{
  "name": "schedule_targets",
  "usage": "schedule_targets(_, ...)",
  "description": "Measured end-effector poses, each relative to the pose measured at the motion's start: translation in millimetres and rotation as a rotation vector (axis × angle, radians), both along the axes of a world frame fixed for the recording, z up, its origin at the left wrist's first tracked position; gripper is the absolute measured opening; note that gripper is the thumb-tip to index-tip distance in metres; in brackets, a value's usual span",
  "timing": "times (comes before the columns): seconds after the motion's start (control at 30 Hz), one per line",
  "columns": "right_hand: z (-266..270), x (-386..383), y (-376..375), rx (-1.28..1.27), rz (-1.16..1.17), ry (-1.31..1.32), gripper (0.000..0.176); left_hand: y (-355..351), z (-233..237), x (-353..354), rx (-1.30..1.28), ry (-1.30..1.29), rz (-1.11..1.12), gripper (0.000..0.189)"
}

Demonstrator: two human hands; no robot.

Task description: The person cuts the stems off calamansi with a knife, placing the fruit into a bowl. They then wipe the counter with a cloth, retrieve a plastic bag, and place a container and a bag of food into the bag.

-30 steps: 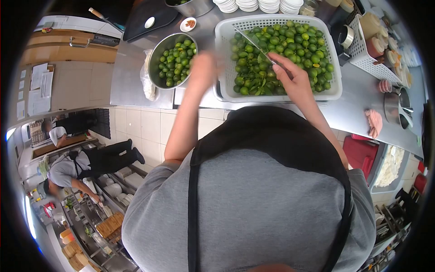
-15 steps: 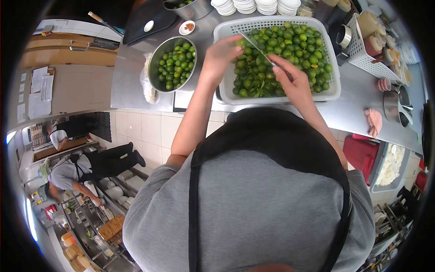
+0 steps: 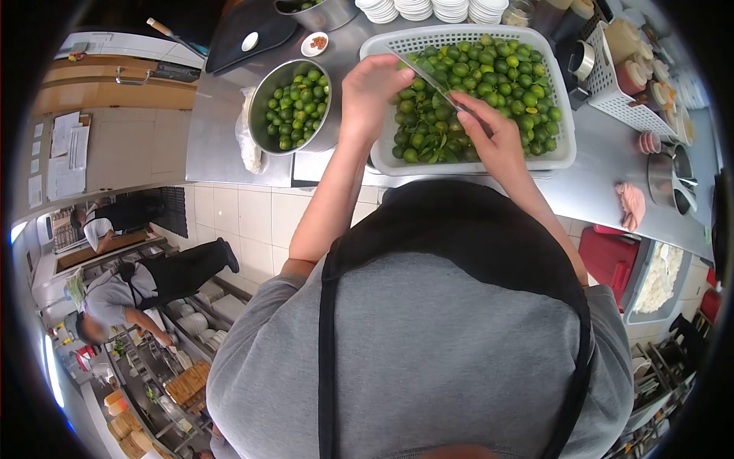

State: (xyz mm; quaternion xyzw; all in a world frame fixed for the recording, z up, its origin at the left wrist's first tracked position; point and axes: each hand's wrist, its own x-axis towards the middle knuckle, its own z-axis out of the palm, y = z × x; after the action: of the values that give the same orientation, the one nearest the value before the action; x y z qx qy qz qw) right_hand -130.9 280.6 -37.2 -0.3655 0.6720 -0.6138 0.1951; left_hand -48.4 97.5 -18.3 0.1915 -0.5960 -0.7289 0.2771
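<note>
A thin metal blade, perhaps a knife or scissors (image 3: pixel 422 73), extends from my right hand (image 3: pixel 489 130), whose fingers are wrapped round its handle end. Its tip reaches my left hand (image 3: pixel 371 92), which is closed at the left edge of the white basket (image 3: pixel 567 115). Whatever my left fingers hold is hidden. Under both hands lie many small green citrus fruits (image 3: pixel 466 73), some with leaves. Left of the basket stands a metal pot (image 3: pixel 333 126) with more green fruits (image 3: pixel 297 111) inside.
Stacked white dishes (image 3: pixel 413 9) stand behind the basket. A small dish (image 3: pixel 314 44) and black tray (image 3: pixel 229 46) lie at the back left. A white crate (image 3: pixel 623 103) of bottles and a pink cloth (image 3: pixel 630 205) are right. Two people work at far left.
My left hand has shifted slightly left and up, with the blade tip moving the same way. My right hand has barely moved. The nearer co-worker has shifted slightly.
</note>
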Motion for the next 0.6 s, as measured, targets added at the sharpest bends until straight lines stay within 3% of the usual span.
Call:
schedule_targets(0.17,3.1,1.0,1.0,0.008,-0.009,-0.007,0.027,4.4,5.1,4.0,-0.135,-0.093,-0.020,0.020)
schedule_targets(0.23,3.6,0.5,-2.2,0.023,-0.027,-0.033,0.027,12.7,2.3,7.0,-0.263,-0.140,-0.164,0.024)
schedule_targets(0.3,5.8,-1.6,-2.9,0.039,-0.045,-0.060,0.027,40.4,4.7,10.7,-0.196,-0.197,-0.232,0.026)
schedule_targets(0.43,12.6,-4.6,1.8,0.059,-0.052,-0.070,0.028,11.2,-7.9,3.1,-0.096,-0.116,0.025,0.025)
schedule_targets(0.6,7.4,6.0,4.3,0.022,0.060,-0.115,0.029,-8.1,3.3,3.2,-0.113,0.011,0.164,0.022)
